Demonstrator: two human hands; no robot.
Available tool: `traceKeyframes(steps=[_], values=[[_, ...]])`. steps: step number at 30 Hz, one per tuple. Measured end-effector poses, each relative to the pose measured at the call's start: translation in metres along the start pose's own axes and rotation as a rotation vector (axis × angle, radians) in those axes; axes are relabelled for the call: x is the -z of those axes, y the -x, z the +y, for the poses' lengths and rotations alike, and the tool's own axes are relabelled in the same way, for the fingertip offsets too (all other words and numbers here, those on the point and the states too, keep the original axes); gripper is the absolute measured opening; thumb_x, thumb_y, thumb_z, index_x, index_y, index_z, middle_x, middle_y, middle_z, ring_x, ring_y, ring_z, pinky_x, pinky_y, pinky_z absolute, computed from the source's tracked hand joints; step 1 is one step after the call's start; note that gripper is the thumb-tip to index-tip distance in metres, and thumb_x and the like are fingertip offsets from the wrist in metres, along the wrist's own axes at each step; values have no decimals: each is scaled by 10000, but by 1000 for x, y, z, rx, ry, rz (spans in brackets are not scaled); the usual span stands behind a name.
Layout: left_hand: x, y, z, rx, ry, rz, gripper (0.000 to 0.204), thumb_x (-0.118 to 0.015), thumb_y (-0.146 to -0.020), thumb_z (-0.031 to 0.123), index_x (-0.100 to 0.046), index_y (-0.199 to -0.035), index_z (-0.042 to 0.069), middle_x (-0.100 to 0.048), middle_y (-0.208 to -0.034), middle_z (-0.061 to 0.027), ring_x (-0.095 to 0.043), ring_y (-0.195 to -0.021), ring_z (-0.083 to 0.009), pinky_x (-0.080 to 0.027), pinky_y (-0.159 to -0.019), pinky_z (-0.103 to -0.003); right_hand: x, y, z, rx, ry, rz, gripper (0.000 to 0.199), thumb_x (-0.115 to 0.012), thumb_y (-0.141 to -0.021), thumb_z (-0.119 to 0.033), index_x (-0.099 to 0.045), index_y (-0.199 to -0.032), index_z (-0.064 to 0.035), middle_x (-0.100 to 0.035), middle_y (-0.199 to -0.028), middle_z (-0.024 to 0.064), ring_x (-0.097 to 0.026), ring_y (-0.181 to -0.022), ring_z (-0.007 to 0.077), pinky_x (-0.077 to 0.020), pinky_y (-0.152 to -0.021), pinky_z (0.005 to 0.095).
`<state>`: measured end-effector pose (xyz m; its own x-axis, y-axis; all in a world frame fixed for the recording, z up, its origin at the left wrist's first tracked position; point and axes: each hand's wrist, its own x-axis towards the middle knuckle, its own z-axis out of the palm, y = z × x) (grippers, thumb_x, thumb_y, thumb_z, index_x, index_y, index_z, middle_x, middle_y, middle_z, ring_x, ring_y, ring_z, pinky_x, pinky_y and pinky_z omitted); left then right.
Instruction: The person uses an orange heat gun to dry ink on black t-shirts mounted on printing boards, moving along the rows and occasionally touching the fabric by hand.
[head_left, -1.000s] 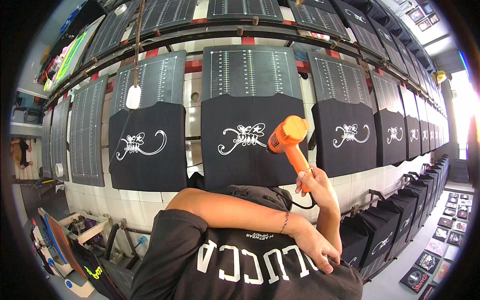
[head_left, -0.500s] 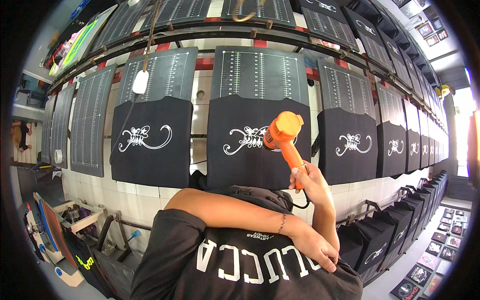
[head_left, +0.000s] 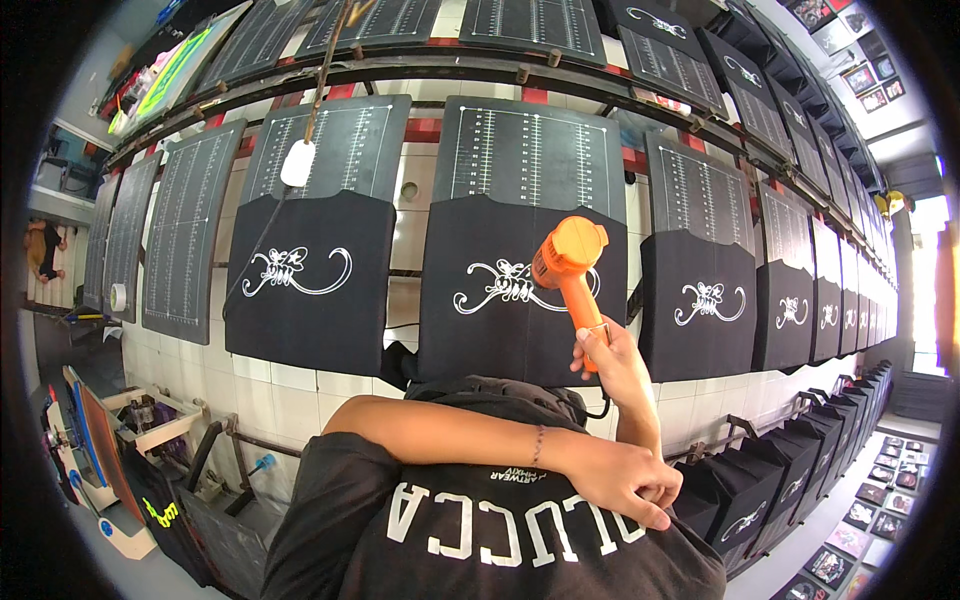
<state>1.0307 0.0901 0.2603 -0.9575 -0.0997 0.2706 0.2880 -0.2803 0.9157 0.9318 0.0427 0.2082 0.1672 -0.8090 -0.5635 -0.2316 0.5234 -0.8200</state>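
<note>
My right hand [head_left: 618,368] is wrapped round the handle of an orange heat gun [head_left: 576,250]. The gun's head is over the right part of a white line print [head_left: 510,283] on a black T-shirt [head_left: 470,345] and hides some of it. That shirt lies on a dark ruled printing board [head_left: 525,150] in front of me. Across my chest runs my left arm, and my left hand [head_left: 625,485] rests by my right elbow. Its fingers are loosely bent and a little apart, with nothing seen in them.
More boards with printed black shirts stand to the left [head_left: 310,320] and right [head_left: 700,320] in a long row. A white object on a cord [head_left: 298,163] hangs over the left board. A metal rail [head_left: 480,68] runs behind. Several framed pictures [head_left: 850,530] lie at lower right.
The heat gun has barely moved over the print. My left hand has risen slightly and its fingers have bent more. The whole view has shifted a little.
</note>
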Motion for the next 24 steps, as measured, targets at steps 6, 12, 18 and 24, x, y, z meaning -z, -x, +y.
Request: traceKeyframes(steps=[6,12,18,24], values=[[28,52,2,5,-177,176,386,-635,-936,379,-560,-1001,6,-476,-651,-17,-456,-605,-150,-393,-600,-330,4,-5,-9,3,-13,39,278,-603,-949,-271,-588,-1041,-9,-589,-739,15,-606,-621,102,-474,-534,236],[48,143,-26,246,-292,699,292,-629,-954,296,-592,-1072,31,-593,-742,-17,-543,-683,-102,-452,-663,-285,12,-2,-4,-21,-50,56,259,-605,-936,-248,-585,-1035,-9,-589,-736,13,-600,-610,102,-463,-528,231],[53,217,-72,687,-721,1220,297,-637,-923,244,-593,-1076,-6,-609,-879,-103,-595,-741,-188,-480,-689,-320,9,-10,-2,6,-91,52,241,-598,-940,-234,-585,-1023,-8,-589,-736,16,-600,-616,100,-461,-529,237],[70,247,-120,687,-819,1531,479,-559,-937,141,-428,-1356,-51,-484,-1314,-245,-463,-1237,-392,-375,-1060,-433,-3,-17,-6,15,-120,35,258,-595,-944,-241,-584,-1026,3,-600,-747,21,-604,-632,101,-464,-542,238]])
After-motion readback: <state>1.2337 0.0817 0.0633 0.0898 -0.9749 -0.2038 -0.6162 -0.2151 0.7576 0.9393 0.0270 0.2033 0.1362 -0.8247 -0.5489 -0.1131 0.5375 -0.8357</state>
